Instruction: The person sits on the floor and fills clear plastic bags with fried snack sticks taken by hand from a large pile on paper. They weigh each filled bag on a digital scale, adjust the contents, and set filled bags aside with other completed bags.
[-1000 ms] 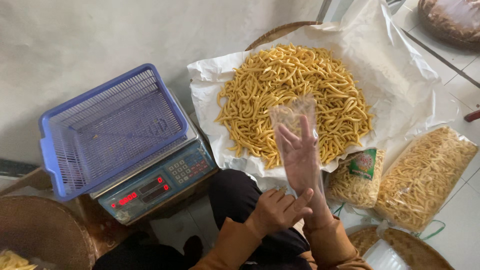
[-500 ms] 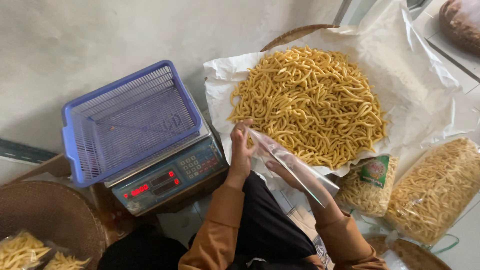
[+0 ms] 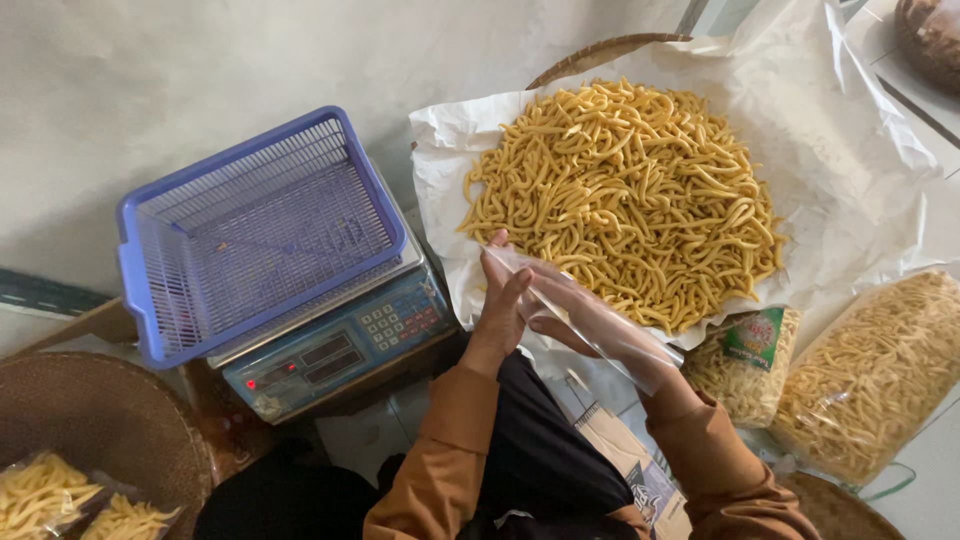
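The biggest thing before us is the white paper sheet, spread over a woven tray whose rim shows only at the top. On it lies the heap of fried snack sticks, golden, thin and curly. We judge them light, dry and brittle, likely to snap if pressed.

Next in size is the blue plastic basket, a slatted tub with nothing in it but a crumb or two, sitting on a digital scale with a keypad and red display.

At the right edge lies a large filled bag of sticks, and just beside it a smaller filled bag with a green label. At the lower left a dark woven basket holds two more sealed bags.

Smallest is what we have in hand: an empty clear plastic bag, just at the near edge of the heap, over the paper's border. It is thin, limp and slippery film that we think will cling to itself, so it is best taken at the mouth, one wall in each hand. Our right hand is slid inside it, fingers fairly straight and slightly spread beneath the film. Our left hand lies against the bag's open end, fingers extended and close together; whether they pinch the edge we cannot tell.
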Demonstrator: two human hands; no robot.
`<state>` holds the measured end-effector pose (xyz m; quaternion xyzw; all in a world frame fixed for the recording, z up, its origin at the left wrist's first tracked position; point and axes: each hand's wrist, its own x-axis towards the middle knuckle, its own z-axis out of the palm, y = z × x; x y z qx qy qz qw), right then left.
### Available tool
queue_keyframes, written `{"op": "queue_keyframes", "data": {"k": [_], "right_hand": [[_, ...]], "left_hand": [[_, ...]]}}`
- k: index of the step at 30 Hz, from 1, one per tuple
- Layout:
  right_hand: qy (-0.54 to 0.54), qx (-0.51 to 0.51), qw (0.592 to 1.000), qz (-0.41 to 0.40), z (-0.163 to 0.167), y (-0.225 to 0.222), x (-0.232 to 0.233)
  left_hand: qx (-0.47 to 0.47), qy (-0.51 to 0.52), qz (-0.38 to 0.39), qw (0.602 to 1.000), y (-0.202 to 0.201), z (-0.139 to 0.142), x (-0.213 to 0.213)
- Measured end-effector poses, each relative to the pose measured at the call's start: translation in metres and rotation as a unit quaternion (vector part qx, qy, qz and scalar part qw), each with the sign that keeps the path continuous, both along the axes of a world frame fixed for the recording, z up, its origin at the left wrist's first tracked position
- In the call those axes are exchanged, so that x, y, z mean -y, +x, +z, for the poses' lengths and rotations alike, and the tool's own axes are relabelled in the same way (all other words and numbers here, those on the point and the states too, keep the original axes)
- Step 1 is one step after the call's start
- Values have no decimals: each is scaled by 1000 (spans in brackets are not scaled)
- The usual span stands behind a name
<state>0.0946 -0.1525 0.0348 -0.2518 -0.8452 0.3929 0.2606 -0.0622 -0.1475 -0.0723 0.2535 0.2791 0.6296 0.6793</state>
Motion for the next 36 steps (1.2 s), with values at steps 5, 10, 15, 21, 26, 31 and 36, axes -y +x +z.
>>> {"op": "queue_keyframes", "data": {"k": [5, 10, 15, 21, 26, 31, 36], "right_hand": [[51, 15, 998, -35, 0, -5, -17], [115, 97, 987, -61, 4, 21, -21], [30, -105, 969, -223, 20, 119, -9], [-109, -253, 741, -612, -44, 206, -69], [-49, 44, 689, -722, -95, 184, -96], [12, 153, 720, -677, -112, 133, -109], [140, 170, 713, -666, -111, 119, -117]], "left_hand": [[23, -81, 91, 992, 14, -12, -23], [193, -184, 196, 944, 3, -13, -49], [217, -200, 171, 940, -14, -17, -46], [245, -204, 165, 933, -10, -14, -46], [256, -181, 141, 939, -8, -12, -44], [249, -191, 137, 940, -6, -7, -43], [260, -160, 124, 944, -2, -5, -44]]}}
